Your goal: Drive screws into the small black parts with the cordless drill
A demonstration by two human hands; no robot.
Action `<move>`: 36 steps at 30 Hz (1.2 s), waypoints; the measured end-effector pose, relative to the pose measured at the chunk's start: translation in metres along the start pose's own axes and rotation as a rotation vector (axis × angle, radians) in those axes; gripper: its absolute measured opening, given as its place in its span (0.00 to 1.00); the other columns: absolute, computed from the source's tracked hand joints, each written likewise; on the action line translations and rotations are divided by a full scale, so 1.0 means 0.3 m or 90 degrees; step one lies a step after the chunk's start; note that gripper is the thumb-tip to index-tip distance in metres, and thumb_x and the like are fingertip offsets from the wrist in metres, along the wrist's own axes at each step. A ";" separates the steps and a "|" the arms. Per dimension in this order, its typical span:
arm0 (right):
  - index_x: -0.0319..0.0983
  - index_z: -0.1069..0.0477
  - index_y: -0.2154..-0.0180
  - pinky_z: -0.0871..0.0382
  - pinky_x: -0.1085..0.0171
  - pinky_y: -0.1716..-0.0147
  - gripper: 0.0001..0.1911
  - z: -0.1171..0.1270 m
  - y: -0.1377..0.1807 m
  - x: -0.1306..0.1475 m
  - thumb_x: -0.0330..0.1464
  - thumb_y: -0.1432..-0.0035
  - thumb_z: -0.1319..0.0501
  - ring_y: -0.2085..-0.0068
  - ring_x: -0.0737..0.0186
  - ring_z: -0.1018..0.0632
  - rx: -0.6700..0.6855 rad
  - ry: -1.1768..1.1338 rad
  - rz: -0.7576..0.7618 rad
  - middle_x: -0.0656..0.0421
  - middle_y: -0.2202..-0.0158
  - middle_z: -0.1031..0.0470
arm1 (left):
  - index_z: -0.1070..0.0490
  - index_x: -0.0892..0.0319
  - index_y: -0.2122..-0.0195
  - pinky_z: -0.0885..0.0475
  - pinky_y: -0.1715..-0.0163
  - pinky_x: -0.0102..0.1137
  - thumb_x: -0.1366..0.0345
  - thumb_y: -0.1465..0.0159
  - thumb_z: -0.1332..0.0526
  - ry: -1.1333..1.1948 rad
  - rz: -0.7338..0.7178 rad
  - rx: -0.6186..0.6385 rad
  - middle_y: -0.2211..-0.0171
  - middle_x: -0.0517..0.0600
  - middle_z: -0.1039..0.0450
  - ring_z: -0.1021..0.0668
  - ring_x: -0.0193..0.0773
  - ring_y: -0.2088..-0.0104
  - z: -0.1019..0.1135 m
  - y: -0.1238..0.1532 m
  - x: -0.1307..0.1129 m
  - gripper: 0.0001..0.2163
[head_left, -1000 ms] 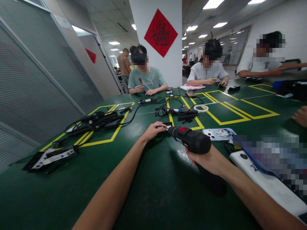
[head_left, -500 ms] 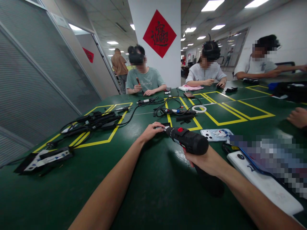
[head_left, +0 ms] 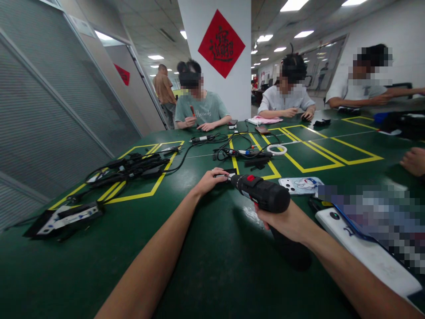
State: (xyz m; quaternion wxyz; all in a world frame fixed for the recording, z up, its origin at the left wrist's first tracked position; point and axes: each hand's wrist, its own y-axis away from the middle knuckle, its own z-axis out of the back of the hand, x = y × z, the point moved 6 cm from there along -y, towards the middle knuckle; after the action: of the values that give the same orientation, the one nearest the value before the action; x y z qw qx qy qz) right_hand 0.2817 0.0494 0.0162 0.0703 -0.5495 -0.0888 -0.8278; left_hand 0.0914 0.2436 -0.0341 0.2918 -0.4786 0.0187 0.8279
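Observation:
My right hand (head_left: 279,218) is wrapped round the grip of a black cordless drill (head_left: 264,193) with a red switch on top. The drill points away and to the left, its bit reaching the fingertips of my left hand (head_left: 212,180). Those fingers are closed on a small flat black part (head_left: 232,171) lying on the table, with something light-coloured at the bit's tip. Most of the part is covered by my fingers and the drill's chuck, so its kind cannot be made out.
Black cables and adapters (head_left: 139,166) lie in a heap on the left of the green table (head_left: 133,261). More cables and a white ring (head_left: 276,149) lie beyond my hands. Phones (head_left: 301,185) are on the right. Several people sit across the table; another person's hand (head_left: 413,161) rests at the right.
Both hands and the drill keep almost the same place, with the bit still at the black part. The view has shifted very slightly.

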 end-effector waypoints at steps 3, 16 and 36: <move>0.37 0.31 0.61 0.35 0.68 0.74 0.11 -0.001 -0.001 -0.002 0.31 0.49 0.43 0.75 0.66 0.28 0.003 -0.002 -0.004 0.61 0.78 0.30 | 0.24 0.55 0.60 0.40 0.46 0.37 0.59 0.46 0.38 0.008 -0.003 0.001 0.53 0.50 0.30 0.30 0.43 0.50 0.000 0.002 -0.002 0.13; 0.37 0.32 0.61 0.36 0.68 0.76 0.12 0.001 0.001 0.001 0.31 0.49 0.43 0.76 0.66 0.28 0.000 0.006 -0.024 0.62 0.79 0.30 | 0.23 0.55 0.61 0.40 0.46 0.39 0.58 0.47 0.38 0.028 -0.004 -0.005 0.53 0.51 0.31 0.30 0.44 0.51 0.000 0.004 -0.002 0.14; 0.38 0.33 0.59 0.35 0.67 0.75 0.14 0.000 -0.007 -0.014 0.32 0.50 0.43 0.76 0.65 0.27 -0.014 0.018 -0.026 0.62 0.78 0.30 | 0.24 0.54 0.60 0.40 0.46 0.38 0.58 0.46 0.38 0.022 -0.009 -0.005 0.53 0.51 0.30 0.30 0.44 0.50 0.002 0.008 0.003 0.14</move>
State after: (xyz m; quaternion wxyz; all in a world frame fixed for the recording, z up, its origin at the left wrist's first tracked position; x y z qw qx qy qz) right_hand 0.2830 0.0516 0.0121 0.0488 -0.5365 -0.0895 -0.8377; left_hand 0.0895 0.2421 -0.0353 0.2954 -0.4941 0.0173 0.8175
